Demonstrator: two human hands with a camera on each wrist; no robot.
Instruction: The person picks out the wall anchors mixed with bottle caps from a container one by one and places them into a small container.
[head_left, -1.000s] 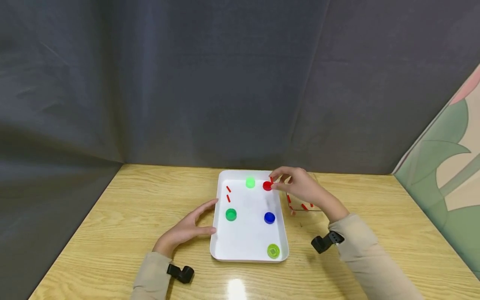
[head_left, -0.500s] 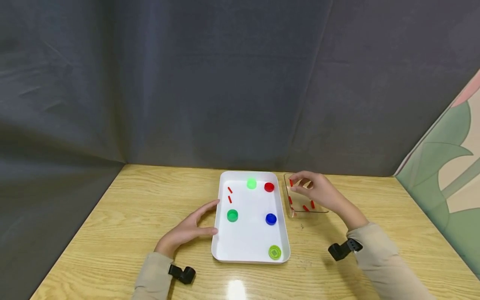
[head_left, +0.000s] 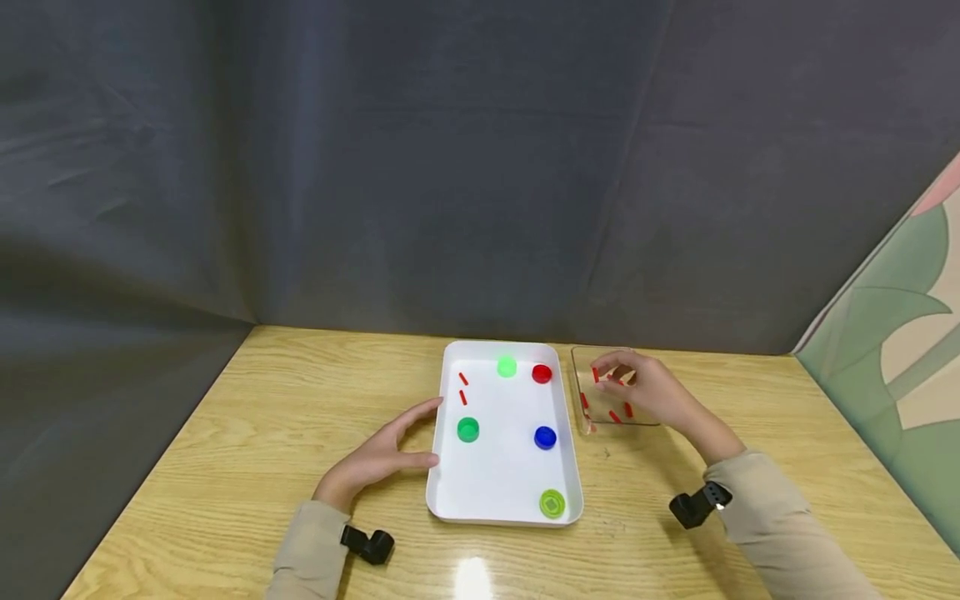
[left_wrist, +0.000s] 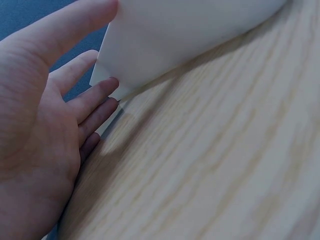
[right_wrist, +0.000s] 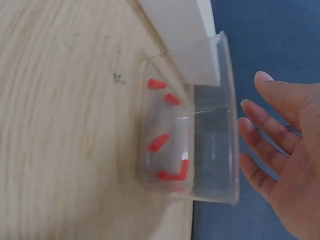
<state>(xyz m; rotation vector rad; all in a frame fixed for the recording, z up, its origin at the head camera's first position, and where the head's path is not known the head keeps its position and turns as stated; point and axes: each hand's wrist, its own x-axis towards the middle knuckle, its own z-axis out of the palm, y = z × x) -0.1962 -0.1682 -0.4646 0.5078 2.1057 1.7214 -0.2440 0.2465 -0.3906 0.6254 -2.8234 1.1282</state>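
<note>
In the head view my right hand (head_left: 641,387) is over the clear plastic box (head_left: 617,423), with a small red stick (head_left: 596,375) pinched at the fingertips. The right wrist view shows this hand (right_wrist: 295,145) beside the box's open rim (right_wrist: 232,135), but no stick is visible at its fingertips there. More red sticks (right_wrist: 159,142) lie in the box. My left hand (head_left: 375,458) rests at the left side of the white tray (head_left: 487,522). In the left wrist view its thumb (left_wrist: 85,20) touches the tray wall, fingers spread and relaxed.
Inside the tray are two red sticks (head_left: 462,397), a light green cap (head_left: 507,367), a red cap (head_left: 542,373), a green cap (head_left: 468,429), a blue cap (head_left: 545,437) and a yellow-green cap (head_left: 552,503). A dark curtain (head_left: 450,167) hangs behind the wooden table (head_left: 225,467).
My right hand has moved right, from above the red cap to over the clear box, with the red stick at its fingertips. The left hand has stayed at the tray's side.
</note>
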